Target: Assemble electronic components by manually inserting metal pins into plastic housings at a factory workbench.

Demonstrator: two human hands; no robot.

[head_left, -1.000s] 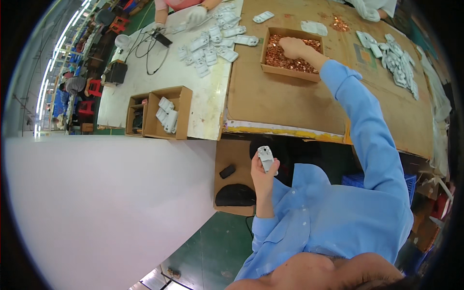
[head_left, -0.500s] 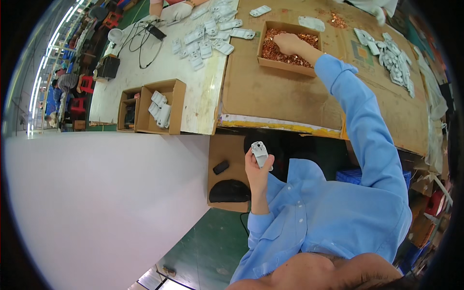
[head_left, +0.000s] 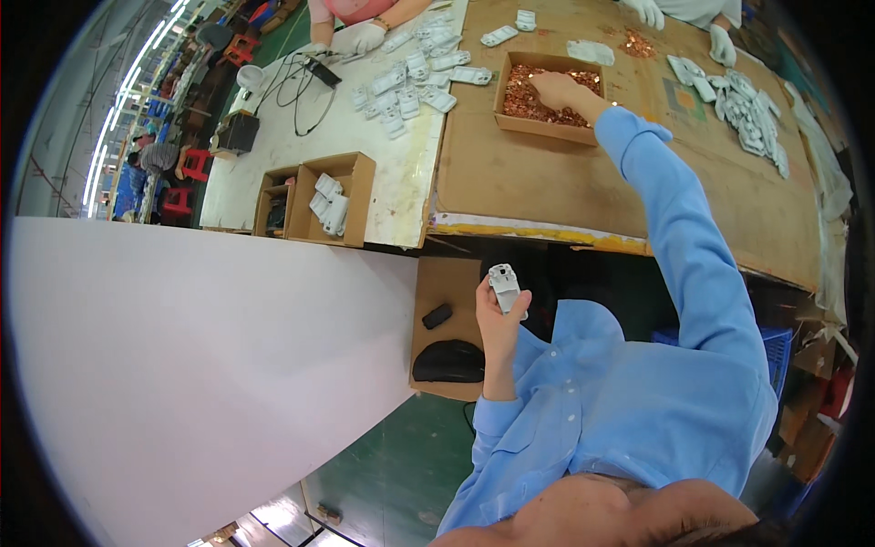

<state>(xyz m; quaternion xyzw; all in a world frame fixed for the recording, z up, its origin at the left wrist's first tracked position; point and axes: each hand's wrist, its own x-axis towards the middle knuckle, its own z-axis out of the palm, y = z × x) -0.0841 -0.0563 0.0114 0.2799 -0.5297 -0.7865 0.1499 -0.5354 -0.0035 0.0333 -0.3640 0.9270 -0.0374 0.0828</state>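
My left hand (head_left: 499,321) holds a white plastic housing (head_left: 503,281) with a dark square hole near its top, in front of my chest below the table edge. Its fingers and thumb are wrapped round the sides. My right hand (head_left: 556,91) reaches into a shallow cardboard box (head_left: 550,131) full of small shiny copper-coloured metal pieces (head_left: 529,103). Those fingers are bent down among the pieces, and their tips are hard to see. Whatever they grip is too small to make out.
White housings pile up on the white tabletop (head_left: 392,162) at left and on the cardboard-covered table (head_left: 510,196) at right. A divided cardboard box (head_left: 361,196) holds several more. Co-workers' gloved hands (head_left: 368,37) (head_left: 722,46) are at the far side. A white panel (head_left: 200,346) fills the left.
The whole view has shifted, so the tables appear farther right. My right hand stays in the box, and my left keeps the housing. A co-worker's gloved hands show more at the top right.
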